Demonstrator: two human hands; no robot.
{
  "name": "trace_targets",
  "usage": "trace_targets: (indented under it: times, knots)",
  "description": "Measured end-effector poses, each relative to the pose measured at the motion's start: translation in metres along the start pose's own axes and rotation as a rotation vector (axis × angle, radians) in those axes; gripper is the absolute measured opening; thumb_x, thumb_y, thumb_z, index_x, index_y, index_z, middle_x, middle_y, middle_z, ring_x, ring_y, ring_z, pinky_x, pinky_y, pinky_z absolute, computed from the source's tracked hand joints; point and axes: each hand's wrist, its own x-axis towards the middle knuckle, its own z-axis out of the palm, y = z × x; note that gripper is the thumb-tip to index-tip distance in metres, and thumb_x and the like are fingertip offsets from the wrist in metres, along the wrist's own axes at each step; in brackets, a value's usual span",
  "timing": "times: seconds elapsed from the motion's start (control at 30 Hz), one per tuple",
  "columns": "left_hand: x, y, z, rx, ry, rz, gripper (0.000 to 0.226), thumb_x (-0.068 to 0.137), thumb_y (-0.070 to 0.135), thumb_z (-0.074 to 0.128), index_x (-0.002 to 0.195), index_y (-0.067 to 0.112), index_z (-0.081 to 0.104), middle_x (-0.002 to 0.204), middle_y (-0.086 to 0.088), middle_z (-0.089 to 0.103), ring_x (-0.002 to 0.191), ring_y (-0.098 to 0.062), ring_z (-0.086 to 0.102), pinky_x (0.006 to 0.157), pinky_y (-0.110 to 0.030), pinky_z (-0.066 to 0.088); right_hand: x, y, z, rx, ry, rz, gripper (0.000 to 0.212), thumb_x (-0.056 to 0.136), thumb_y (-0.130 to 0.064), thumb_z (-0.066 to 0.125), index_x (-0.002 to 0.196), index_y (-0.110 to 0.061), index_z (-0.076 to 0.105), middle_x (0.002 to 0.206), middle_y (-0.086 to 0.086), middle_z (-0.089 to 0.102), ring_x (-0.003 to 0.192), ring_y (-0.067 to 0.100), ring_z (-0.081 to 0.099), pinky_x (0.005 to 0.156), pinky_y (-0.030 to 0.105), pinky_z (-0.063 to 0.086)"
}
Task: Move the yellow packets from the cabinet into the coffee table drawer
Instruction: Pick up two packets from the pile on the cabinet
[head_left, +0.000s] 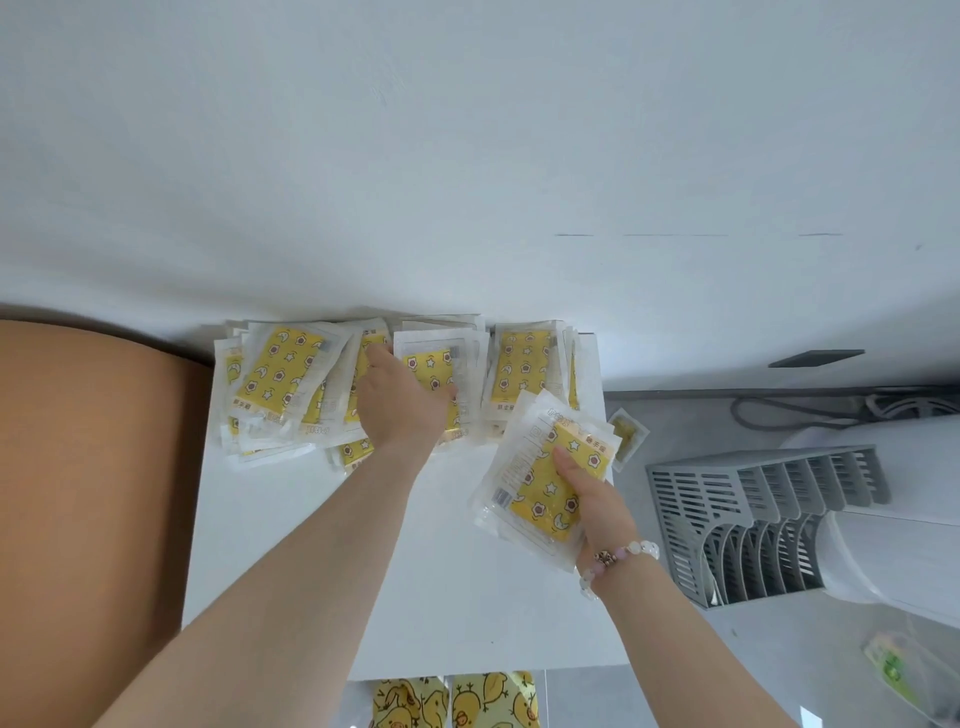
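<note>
Several yellow packets (275, 379) in clear wrappers lie in overlapping piles along the back of a white cabinet top (426, 587), against the wall. My left hand (402, 402) reaches into the middle pile, its fingers curled round a packet (441, 374) there. My right hand (592, 499), with a bead bracelet at the wrist, grips a small stack of yellow packets (545, 473) lifted above the cabinet's right edge. One more packet (628, 434) lies on the grey floor just right of the cabinet. No coffee table or drawer is in view.
A tan-coloured surface (88, 493) adjoins the cabinet on the left. On the right stand a grey slatted rack (753, 525) and a white appliance (893, 519), with cables (810, 410) along the wall. A white wall rises behind. My duck-print trousers (457, 701) show below.
</note>
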Motion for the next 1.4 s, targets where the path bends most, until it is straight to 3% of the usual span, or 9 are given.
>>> trace_targets:
  times: [0.2, 0.3, 0.4, 0.63, 0.77, 0.83, 1.0, 1.23, 1.4]
  knots:
    - [-0.001, -0.004, -0.038, -0.658, -0.108, -0.103, 0.028, 0.079, 0.012, 0.074, 0.098, 0.018, 0.055, 0.083, 0.01, 0.058, 0.084, -0.018, 0.06, 0.074, -0.032, 0.051, 0.0, -0.006, 0.004, -0.024, 0.03, 0.0, 0.023, 0.082, -0.031, 0.07, 0.1, -0.018, 0.068, 0.098, 0.01, 0.073, 0.092, 0.031, 0.069, 0.086, 0.049, 0.054]
    - [-0.017, 0.001, -0.069, -0.885, -0.403, -0.023, 0.031, 0.072, 0.003, 0.077, 0.096, 0.014, 0.063, 0.084, 0.001, 0.07, 0.072, -0.014, 0.068, 0.065, -0.03, 0.055, -0.002, -0.01, 0.011, -0.053, 0.032, -0.01, 0.023, 0.082, -0.029, 0.069, 0.101, -0.016, 0.068, 0.1, 0.011, 0.072, 0.094, 0.033, 0.068, 0.087, 0.049, 0.053]
    - [-0.042, 0.003, -0.07, -0.709, -0.559, 0.026, 0.042, 0.069, 0.008, 0.082, 0.101, 0.02, 0.059, 0.086, 0.003, 0.071, 0.069, -0.009, 0.069, 0.061, -0.027, 0.056, -0.006, -0.013, 0.025, -0.061, -0.022, 0.0, 0.024, 0.084, -0.029, 0.063, 0.101, -0.013, 0.07, 0.098, 0.013, 0.073, 0.092, 0.033, 0.068, 0.084, 0.048, 0.055]
    - [-0.074, -0.006, -0.052, -0.447, -0.385, 0.205, 0.043, 0.067, 0.039, 0.082, 0.102, 0.027, 0.059, 0.085, 0.009, 0.065, 0.083, -0.013, 0.063, 0.071, -0.026, 0.054, -0.029, -0.021, 0.052, 0.101, -0.153, -0.03, 0.025, 0.088, -0.031, 0.049, 0.081, -0.012, 0.064, 0.083, 0.017, 0.061, 0.069, 0.027, 0.059, 0.064, 0.033, 0.049]
    - [-0.079, -0.009, -0.066, -0.084, -0.194, 0.299, 0.081, 0.056, 0.075, 0.062, 0.125, 0.032, 0.055, 0.101, 0.007, 0.043, 0.104, -0.015, 0.037, 0.091, -0.027, 0.033, -0.044, -0.023, 0.061, 0.175, -0.243, -0.027, 0.059, 0.084, -0.066, 0.045, 0.11, -0.018, 0.068, 0.107, 0.013, 0.07, 0.101, 0.031, 0.065, 0.094, 0.047, 0.048]
    - [-0.083, -0.004, -0.082, -0.012, -0.189, 0.28, 0.094, 0.062, 0.07, 0.067, 0.143, 0.036, 0.034, 0.12, 0.004, 0.034, 0.119, -0.017, 0.03, 0.097, -0.027, 0.026, -0.058, -0.025, 0.068, 0.08, -0.286, -0.025, 0.074, 0.067, -0.074, 0.059, 0.12, -0.023, 0.064, 0.115, 0.012, 0.068, 0.109, 0.032, 0.063, 0.098, 0.052, 0.045]
    - [-0.091, 0.013, -0.118, -0.331, -0.36, 0.269, 0.095, 0.073, 0.042, 0.076, 0.149, 0.028, 0.021, 0.132, 0.011, 0.038, 0.127, -0.005, 0.033, 0.099, -0.024, 0.033, -0.096, -0.044, 0.083, -0.073, -0.222, -0.067, 0.039, 0.075, -0.022, 0.075, 0.111, -0.007, 0.068, 0.107, 0.018, 0.07, 0.094, 0.036, 0.069, 0.077, 0.047, 0.056]
    - [-0.106, 0.075, -0.189, -0.332, -0.561, 0.543, 0.039, 0.081, 0.028, 0.072, 0.112, 0.034, 0.05, 0.1, 0.015, 0.062, 0.085, 0.004, 0.062, 0.069, -0.013, 0.05, -0.167, -0.097, 0.088, 0.014, -0.163, -0.149, 0.045, 0.068, -0.03, 0.074, 0.109, -0.012, 0.07, 0.107, 0.012, 0.071, 0.099, 0.033, 0.068, 0.091, 0.053, 0.051]
    - [-0.14, 0.132, -0.211, -0.187, -0.759, 0.628, 0.071, 0.088, 0.033, 0.064, 0.147, 0.033, 0.025, 0.124, 0.011, 0.052, 0.107, -0.016, 0.06, 0.078, -0.026, 0.051, -0.219, -0.125, 0.045, 0.162, -0.03, -0.264, 0.04, 0.076, -0.029, 0.07, 0.111, -0.009, 0.069, 0.106, 0.015, 0.071, 0.099, 0.035, 0.068, 0.092, 0.052, 0.05]
